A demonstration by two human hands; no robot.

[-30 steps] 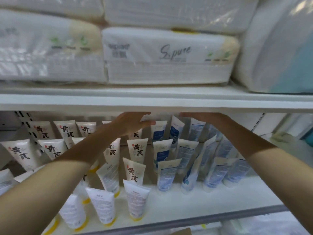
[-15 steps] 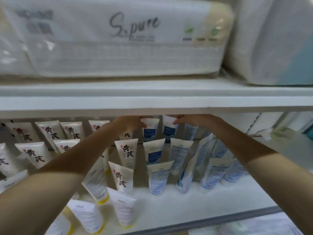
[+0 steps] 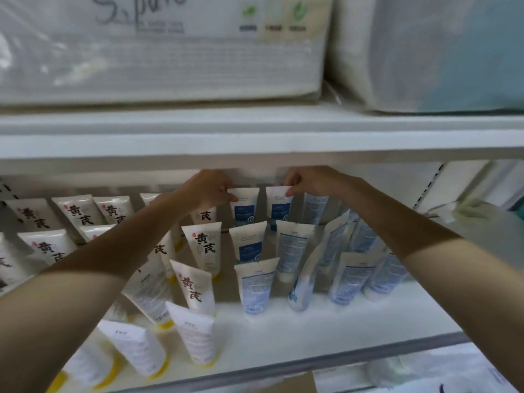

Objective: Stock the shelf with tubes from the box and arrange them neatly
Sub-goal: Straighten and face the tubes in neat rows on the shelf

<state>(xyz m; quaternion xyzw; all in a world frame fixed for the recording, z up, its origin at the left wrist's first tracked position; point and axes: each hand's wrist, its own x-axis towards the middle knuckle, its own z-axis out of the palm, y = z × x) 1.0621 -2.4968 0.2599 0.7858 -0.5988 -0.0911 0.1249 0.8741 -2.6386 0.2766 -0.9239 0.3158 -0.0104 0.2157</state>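
Note:
Both my arms reach deep into the white shelf (image 3: 326, 333). My left hand (image 3: 208, 188) pinches the top corner of a blue-label tube (image 3: 245, 205) in the back row. My right hand (image 3: 307, 180) pinches the top of the neighbouring blue-label tube (image 3: 279, 207). More blue tubes (image 3: 351, 277) stand cap-down in rows on the right, some leaning. Cream tubes with black characters and yellow caps (image 3: 202, 246) fill the left half; my left forearm hides several of them.
The shelf board above (image 3: 255, 143) hangs low over my hands and carries large wrapped tissue packs (image 3: 158, 52). A cardboard corner (image 3: 289, 382) shows below the shelf's front rail (image 3: 354, 355). A bare strip of shelf lies in front of the blue tubes.
The view has closed in on the shelf. Both hands have settled from the shelf's underside onto the tops of two back-row blue tubes and now pinch them.

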